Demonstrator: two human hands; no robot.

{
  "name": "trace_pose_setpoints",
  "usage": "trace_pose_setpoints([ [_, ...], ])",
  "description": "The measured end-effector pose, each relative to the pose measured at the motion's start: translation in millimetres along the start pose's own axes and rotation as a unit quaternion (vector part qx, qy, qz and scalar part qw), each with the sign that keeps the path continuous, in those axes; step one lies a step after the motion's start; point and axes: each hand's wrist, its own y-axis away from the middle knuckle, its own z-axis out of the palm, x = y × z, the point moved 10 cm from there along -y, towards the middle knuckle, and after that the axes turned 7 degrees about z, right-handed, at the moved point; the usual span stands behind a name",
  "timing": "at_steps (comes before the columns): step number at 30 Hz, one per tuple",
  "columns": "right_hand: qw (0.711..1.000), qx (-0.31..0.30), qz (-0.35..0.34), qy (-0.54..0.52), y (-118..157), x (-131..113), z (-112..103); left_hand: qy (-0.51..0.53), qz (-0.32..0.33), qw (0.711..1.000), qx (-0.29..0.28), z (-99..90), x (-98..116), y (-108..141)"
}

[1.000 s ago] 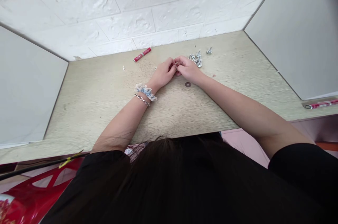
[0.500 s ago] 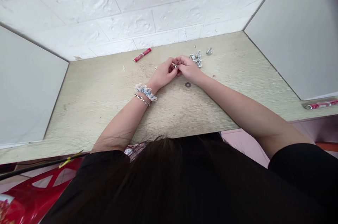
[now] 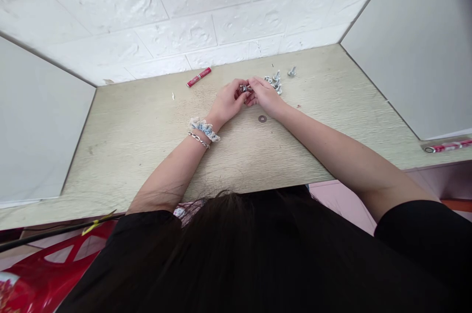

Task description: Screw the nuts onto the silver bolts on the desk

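Note:
My left hand [image 3: 229, 100], with a scrunchie and a chain bracelet at its wrist, is closed round a small shiny metal bolt [image 3: 244, 89]. The fingertips of my right hand [image 3: 266, 96] pinch the other end of this bolt, so both hands meet over the tabletop. Fingers cover part of the metal. Just behind my right hand lie several silver bolts with washers [image 3: 277, 84], partly hidden by it. One more bolt [image 3: 292, 71] stands apart to their right. A flat dark washer [image 3: 262, 119] rests on the wood below my right hand.
A red tube [image 3: 198, 77] lies near the white brick wall, with a small white scrap [image 3: 173, 96] to its left. Grey panels border the wooden table [image 3: 121, 141] on both sides. Another red tube [image 3: 448, 147] is at the right edge.
The fingers of both hands have shifted slightly, and more of the metal piece shows between them. The things on the table have not moved.

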Motion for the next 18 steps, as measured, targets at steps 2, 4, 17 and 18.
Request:
trace_pose_setpoints([
  [2,1.000,-0.003,-0.015,0.004,-1.5,0.1,-0.5,0.006,0.004,1.000,0.005,-1.2,1.1,0.6],
  [4,1.000,-0.006,-0.022,0.013,-1.5,-0.1,-0.1,0.008,0.006,1.000,0.004,-1.6,3.0,1.1],
  [17,0.998,-0.017,-0.044,0.043,3.2,-7.0,3.2,-0.011,0.017,1.000,-0.008,-1.3,6.3,0.1],
  [18,0.998,-0.018,-0.043,0.043,3.0,-6.8,3.4,-0.011,0.015,1.000,-0.009,-1.0,5.7,-0.2],
])
